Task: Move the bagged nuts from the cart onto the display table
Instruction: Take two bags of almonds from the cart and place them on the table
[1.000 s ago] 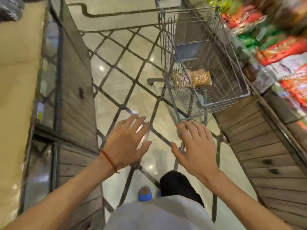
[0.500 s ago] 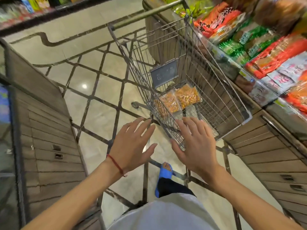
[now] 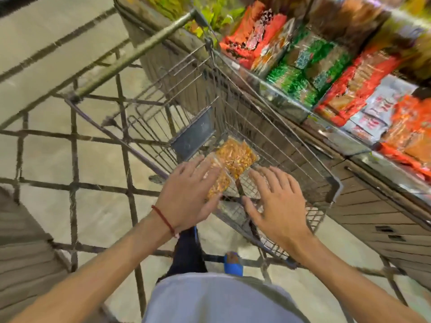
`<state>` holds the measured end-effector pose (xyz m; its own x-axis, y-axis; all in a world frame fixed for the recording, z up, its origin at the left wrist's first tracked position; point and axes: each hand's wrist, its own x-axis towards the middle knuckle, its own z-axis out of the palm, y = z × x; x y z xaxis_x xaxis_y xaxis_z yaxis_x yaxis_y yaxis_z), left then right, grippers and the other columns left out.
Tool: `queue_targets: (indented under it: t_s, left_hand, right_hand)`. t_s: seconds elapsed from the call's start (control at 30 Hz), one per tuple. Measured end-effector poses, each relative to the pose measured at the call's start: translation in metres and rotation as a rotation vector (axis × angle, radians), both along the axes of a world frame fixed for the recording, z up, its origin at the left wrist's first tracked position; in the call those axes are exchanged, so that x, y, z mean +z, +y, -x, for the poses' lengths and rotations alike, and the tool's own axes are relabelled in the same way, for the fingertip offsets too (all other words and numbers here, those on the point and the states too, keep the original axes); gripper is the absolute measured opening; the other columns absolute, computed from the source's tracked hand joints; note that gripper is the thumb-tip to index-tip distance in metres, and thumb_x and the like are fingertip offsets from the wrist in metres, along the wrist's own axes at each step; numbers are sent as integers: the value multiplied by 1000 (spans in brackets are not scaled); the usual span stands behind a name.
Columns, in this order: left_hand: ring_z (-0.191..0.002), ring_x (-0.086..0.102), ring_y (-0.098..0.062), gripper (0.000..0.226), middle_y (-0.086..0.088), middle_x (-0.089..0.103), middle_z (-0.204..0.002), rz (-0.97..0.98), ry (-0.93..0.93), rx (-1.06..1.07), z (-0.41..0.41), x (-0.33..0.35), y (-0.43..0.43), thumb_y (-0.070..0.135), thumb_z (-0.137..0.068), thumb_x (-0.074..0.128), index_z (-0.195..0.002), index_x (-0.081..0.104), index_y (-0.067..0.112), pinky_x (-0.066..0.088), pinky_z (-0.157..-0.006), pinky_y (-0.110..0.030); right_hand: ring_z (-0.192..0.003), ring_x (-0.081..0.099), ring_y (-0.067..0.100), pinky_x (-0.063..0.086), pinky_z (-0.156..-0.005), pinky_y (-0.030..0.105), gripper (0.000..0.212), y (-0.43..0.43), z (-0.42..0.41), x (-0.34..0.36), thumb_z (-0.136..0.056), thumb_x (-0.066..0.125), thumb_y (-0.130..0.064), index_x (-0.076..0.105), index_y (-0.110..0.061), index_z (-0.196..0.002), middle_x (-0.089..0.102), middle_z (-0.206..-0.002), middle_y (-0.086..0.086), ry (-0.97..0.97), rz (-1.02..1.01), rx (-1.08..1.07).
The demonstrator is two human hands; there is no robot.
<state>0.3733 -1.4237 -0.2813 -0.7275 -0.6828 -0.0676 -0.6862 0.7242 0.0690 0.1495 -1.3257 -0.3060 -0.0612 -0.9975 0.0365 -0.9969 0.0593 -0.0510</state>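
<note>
A wire shopping cart (image 3: pixel 335 183) stands in front of me against the display table (image 3: pixel 291 106) on the right. Two clear bags of orange-brown nuts lie on the cart's floor: one bag (image 3: pixel 235 159) fully in sight, a second bag (image 3: pixel 218 185) partly behind my left fingers. My left hand (image 3: pixel 189 197), with a red string at the wrist, hovers open over the second bag. My right hand (image 3: pixel 275 199) is spread open over the near end of the cart, holding nothing.
The display table carries several red, green and white snack packets (image 3: pixel 349 85) behind a glass rim. Its wooden base with drawers (image 3: pixel 384 229) runs along the right. Another wooden counter (image 3: pixel 21 264) stands at the left. Tiled floor lies between.
I have come closer to the cart. Both open hands have moved forward, from short of the cart to over its near end and the nut bags.
</note>
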Motion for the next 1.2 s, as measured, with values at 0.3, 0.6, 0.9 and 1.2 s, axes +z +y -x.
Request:
queue_targets:
  t_s: [0.3,0.6,0.9,1.2]
  left_hand:
    - [-141,45,-32,60,-11,53,-150,-59,-83,-316,11,-13,-161,55,-100,42,-146,51,17,46,-105,-49]
    - [-141,44,-32,61,-13,53,-149,-147,-194,-409,54,-66,-222,55,-99,40,-146,49,17,48,-102,-50]
    - [-138,48,-33,56,-12,57,-144,-200,-274,-369,90,-152,-241,49,-98,51,-142,53,15,53,-92,-49]
    - [-136,46,-29,57,-6,56,-143,-312,-301,-273,91,-243,-246,51,-96,43,-141,54,18,52,-90,-49]
  right_hand:
    - [-137,54,31,40,-116,50,56,-84,-35,-10,-101,56,-51,60,-15,-145,64,-144,10,-39,47,-333]
    - [-136,55,34,36,-114,49,59,-117,-21,-61,-104,41,-52,58,-13,-145,64,-143,13,-89,-49,-462]
    - [-140,50,32,32,-118,49,60,-137,26,-156,-102,52,-53,50,-17,-149,59,-147,11,-154,-203,-379]
    - [-117,60,22,52,-101,40,53,-190,51,-289,-99,61,-49,58,-16,-139,64,-131,5,-868,-340,-846]
